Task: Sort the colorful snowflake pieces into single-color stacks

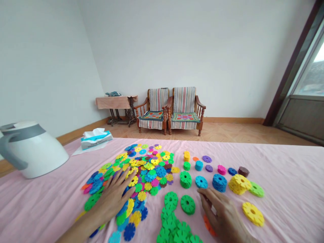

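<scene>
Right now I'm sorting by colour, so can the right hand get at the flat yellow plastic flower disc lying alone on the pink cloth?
Probably yes. The right hand rests palm down just beside the yellow plastic flower disc, with only bare pink cloth between them and nothing stacked in the way.

Toothed plastic discs in many colours on a pink cloth, some heaped, some stacked.

The mixed heap of discs (141, 172) lies flat and overlapping at the left, in yellow, blue, green, pink and purple, with the left hand (113, 195) spread palm-down on its near edge; the green discs (174, 219) cluster loosely at the near middle, one round green disc (187, 204) lying flat just beside the right hand (222, 212); an orange disc (209, 225) shows partly under that hand; further back stand short sorted stacks: green stack (185, 179), blue stack (219, 182), yellow stack (239, 184).
</scene>
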The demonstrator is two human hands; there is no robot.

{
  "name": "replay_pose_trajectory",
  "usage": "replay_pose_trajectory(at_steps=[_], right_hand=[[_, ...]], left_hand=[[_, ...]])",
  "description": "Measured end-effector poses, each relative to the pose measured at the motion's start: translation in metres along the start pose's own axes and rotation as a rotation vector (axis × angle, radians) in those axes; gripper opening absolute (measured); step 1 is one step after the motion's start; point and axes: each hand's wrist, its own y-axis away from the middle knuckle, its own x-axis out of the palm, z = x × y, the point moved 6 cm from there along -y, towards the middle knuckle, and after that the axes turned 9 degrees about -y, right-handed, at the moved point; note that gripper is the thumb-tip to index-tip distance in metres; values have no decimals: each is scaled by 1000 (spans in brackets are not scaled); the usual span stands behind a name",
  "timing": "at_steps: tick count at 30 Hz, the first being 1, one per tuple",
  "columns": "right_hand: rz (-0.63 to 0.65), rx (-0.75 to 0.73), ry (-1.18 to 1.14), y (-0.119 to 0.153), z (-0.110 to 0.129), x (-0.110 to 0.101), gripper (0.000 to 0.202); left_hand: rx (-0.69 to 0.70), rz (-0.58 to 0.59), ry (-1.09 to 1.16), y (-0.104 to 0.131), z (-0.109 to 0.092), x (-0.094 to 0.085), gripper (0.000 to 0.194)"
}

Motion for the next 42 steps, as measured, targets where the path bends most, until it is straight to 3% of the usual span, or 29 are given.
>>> replay_pose_trajectory(at_steps=[5, 12, 17, 21, 25, 28, 31, 33, 36, 42], right_hand=[[-3, -4, -1, 0, -1, 0, 17], [13, -1, -16, -2, 1, -1, 16], [13, 0, -6, -1, 0, -1, 17], [20, -12, -4, -2, 0, 0, 18], [52, 3, -9, -2, 1, 2, 17], [59, 11, -4, -1, 2, 2, 16], [46, -18, 12, -1, 5, 0, 17], [26, -43, 27, -3, 7, -2, 18], [-4, -73, 39, -7, 10, -4, 20], [-14, -98, 57, -6, 13, -7, 24]], left_hand=[[-8, 154, -3, -24, -15, 7, 67], [10, 133, 23, -67, -16, 17, 68], [36, 71, 31, -79, -8, 19, 63], [-18, -54, -2, -72, 29, 7, 60], [-174, -87, -38, -56, 93, 1, 52], [-355, -63, -51, -44, 139, 9, 70], [-457, -4, -24, -37, 159, 26, 75], [-448, 30, 9, -36, 157, 37, 71], [-374, 44, 58, -39, 137, 44, 70], [-207, 22, 152, -46, 83, 34, 71]])
